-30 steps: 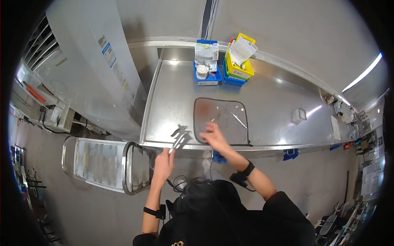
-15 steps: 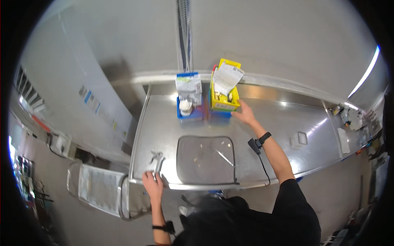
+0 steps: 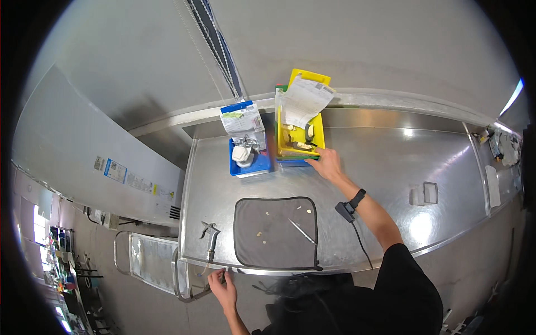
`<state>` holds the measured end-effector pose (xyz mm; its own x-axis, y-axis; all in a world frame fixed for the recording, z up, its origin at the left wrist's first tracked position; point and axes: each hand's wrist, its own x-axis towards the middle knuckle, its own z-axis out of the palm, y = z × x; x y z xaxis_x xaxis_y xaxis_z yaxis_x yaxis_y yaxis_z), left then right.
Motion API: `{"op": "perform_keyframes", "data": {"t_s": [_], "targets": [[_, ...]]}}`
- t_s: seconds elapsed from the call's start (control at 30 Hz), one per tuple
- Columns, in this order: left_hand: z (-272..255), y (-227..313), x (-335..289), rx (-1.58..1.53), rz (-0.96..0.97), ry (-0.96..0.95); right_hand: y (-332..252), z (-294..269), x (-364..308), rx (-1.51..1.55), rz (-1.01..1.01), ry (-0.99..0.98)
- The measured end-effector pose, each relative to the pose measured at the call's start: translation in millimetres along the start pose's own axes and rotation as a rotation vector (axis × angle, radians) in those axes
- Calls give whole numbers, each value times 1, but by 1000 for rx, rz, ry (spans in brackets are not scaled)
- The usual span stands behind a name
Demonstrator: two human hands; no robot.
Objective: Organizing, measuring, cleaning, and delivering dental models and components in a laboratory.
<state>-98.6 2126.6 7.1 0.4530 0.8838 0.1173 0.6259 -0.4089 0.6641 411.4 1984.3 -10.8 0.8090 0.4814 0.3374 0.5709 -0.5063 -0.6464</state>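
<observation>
My right hand (image 3: 328,164) grips the near right corner of a yellow bin (image 3: 286,149), fingers closed over its edge. The bin tops a stack with green and blue bins (image 3: 295,163) beneath. Inside lie several small dark and pale pieces (image 3: 309,133); a paper slip (image 3: 304,103) leans at its back. My left hand (image 3: 223,287) is at the table's front edge, fingers loosely apart and nothing seen in them. Just beyond it, an air blow gun (image 3: 211,239) with a thin hose lies on the table.
A blue bin (image 3: 251,169) holding a white model (image 3: 242,155) and papers stands left of the stack. On the steel table (image 3: 368,167) lie a dark mat (image 3: 273,223) with a pen-like tool (image 3: 301,230) and crumbs, and a clear small container (image 3: 429,193). A stool (image 3: 151,259) stands left.
My view has shifted. My right hand has closed on the yellow bin's corner, and the bin tips toward me. My left hand has drawn back from the air blow gun.
</observation>
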Motion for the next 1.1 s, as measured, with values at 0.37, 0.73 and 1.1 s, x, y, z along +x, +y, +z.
{"op": "perform_keyframes", "data": {"t_s": [0.37,0.73,1.1], "targets": [[18,49,34,38,162,-136,17,-84,-35,129,-83,223],[37,47,31,-6,224,-257,60,-181,-128,81,220,155],[38,71,36,101,233,-230,110,-169,-172,-56,238,65]]}}
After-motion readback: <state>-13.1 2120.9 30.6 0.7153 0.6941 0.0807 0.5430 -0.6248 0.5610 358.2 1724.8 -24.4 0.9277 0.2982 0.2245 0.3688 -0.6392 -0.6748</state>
